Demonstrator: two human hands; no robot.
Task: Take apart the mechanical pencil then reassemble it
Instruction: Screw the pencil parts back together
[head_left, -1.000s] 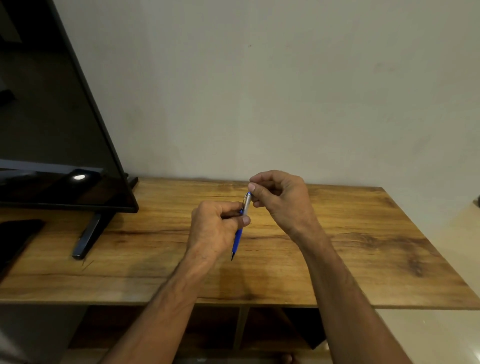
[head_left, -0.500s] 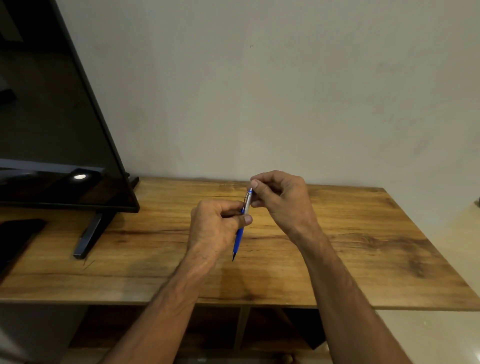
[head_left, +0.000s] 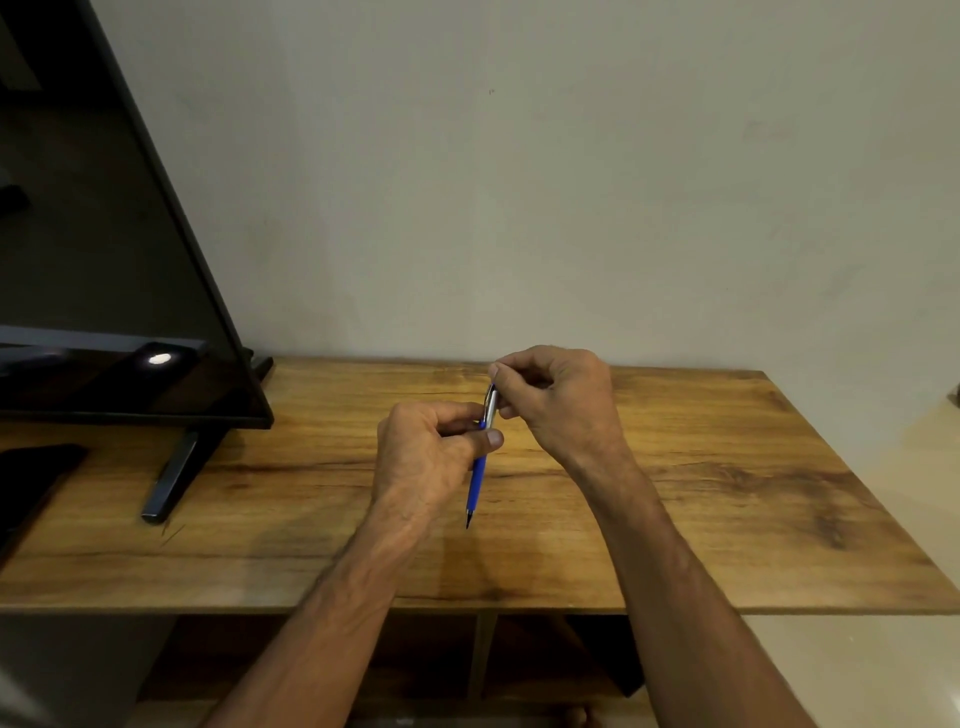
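Mechanical pencil (head_left: 478, 483): blue barrel, silver upper end, tip down, held above the counter (head_left: 727, 493).
Left grip (head_left: 426, 457): fingers and thumb curled round the barrel's middle.
Right grip (head_left: 561, 400): just above the left, pinching the silver end.
Television (head_left: 104, 260): well left of both grips.

view: head-worn, wide-angle | facing: forward and down over desk (head_left: 727, 493), up to wall (head_left: 571, 182) behind | range: near, forearms entering from bottom edge | centre: left hand (head_left: 426, 457), right hand (head_left: 561, 400), mechanical pencil (head_left: 478, 478) | left edge: television (head_left: 78, 260) cropped | bottom: shelf divider (head_left: 483, 660) under desk
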